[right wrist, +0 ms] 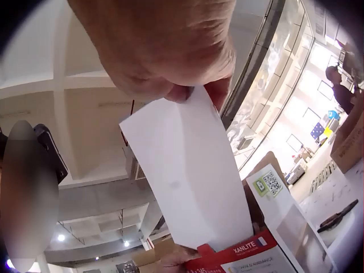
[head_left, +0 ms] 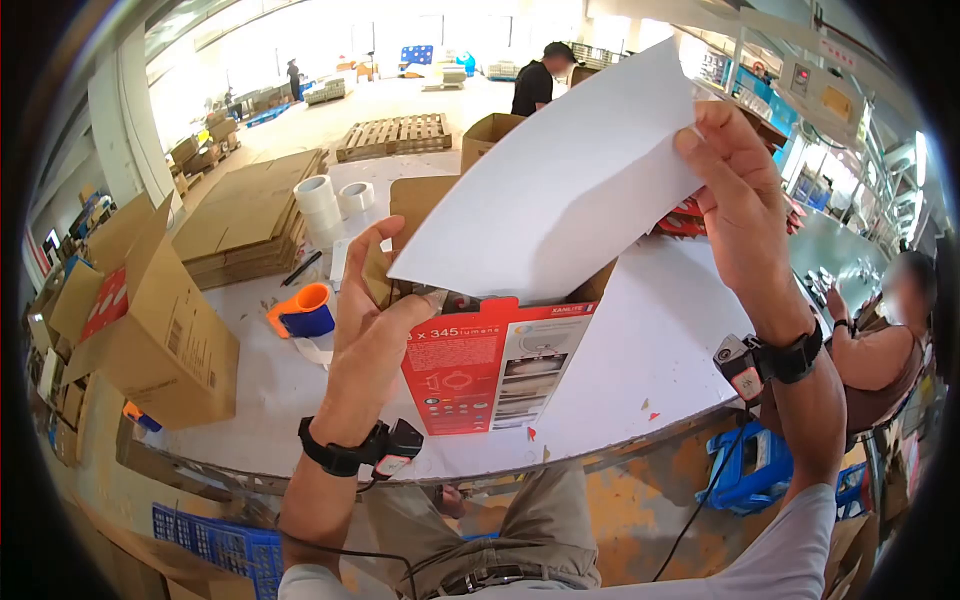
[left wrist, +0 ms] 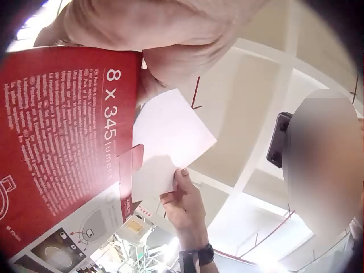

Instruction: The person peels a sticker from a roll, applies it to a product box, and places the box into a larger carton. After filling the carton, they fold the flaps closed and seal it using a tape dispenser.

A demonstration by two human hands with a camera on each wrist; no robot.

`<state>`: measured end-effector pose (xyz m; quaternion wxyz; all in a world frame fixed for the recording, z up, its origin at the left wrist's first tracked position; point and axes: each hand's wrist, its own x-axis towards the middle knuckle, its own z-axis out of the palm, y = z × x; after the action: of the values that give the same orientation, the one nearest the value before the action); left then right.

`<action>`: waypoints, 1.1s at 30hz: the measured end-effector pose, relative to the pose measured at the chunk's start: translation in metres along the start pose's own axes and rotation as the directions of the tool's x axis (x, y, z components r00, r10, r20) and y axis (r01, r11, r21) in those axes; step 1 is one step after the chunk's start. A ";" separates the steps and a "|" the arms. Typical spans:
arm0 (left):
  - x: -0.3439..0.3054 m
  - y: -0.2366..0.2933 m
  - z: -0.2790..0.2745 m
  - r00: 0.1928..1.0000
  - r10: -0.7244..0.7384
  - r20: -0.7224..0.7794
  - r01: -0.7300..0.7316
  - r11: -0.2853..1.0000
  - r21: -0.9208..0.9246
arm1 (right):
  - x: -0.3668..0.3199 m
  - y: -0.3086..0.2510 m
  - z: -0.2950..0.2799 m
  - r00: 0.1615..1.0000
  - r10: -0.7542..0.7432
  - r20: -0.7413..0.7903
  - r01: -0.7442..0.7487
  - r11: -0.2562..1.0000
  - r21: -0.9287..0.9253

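Observation:
A red and white printed light-bulb box (head_left: 455, 375), marked 8 x 345 lumens, stands on the white table with its top open. My left hand (head_left: 362, 330) grips its upper left edge, the thumb at the rim. Up and to the right, my right hand (head_left: 738, 185) pinches one end of a white sheet (head_left: 570, 180) between thumb and fingers. The sheet slants over the box, and its lower end overlaps the opening in the right wrist view. Most of the box's inside is hidden behind the sheet.
To the left stands an open brown carton (head_left: 190, 350). Near it are an orange and blue tape dispenser (head_left: 308, 312), a black pen-like item (head_left: 300, 267), tape rolls (head_left: 318, 205) and stacked flat cardboard (head_left: 240, 225). Another person (head_left: 880, 340) is at the right.

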<state>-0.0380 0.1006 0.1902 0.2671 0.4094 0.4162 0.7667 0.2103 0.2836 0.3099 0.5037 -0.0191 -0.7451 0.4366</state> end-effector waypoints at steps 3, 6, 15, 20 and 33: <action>0.002 0.006 -0.004 0.996 -0.068 0.052 0.069 0.998 -0.007 | 0.000 0.001 0.003 0.994 0.032 0.107 -0.020 0.994 -0.108; 0.002 0.004 -0.008 0.995 -0.071 0.072 0.073 0.997 -0.023 | -0.003 0.005 0.000 0.985 0.077 0.156 -0.044 0.978 -0.202; 0.000 -0.008 -0.015 0.998 -0.009 0.066 0.023 0.975 -0.223 | 0.005 -0.002 -0.010 0.973 0.059 0.224 0.024 0.935 -0.353; -0.003 -0.007 -0.012 0.999 0.013 0.051 0.000 0.969 -0.245 | 0.012 -0.011 -0.001 0.968 0.016 0.249 0.097 0.894 -0.438; -0.008 -0.016 -0.019 0.994 0.102 0.041 -0.095 0.985 -0.142 | 0.014 -0.020 0.018 0.882 0.259 0.393 -0.001 0.835 -0.550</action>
<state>-0.0488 0.0951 0.1674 0.2669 0.4281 0.3343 0.7960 0.1978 0.2661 0.3318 0.2592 -0.1085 -0.9297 0.2380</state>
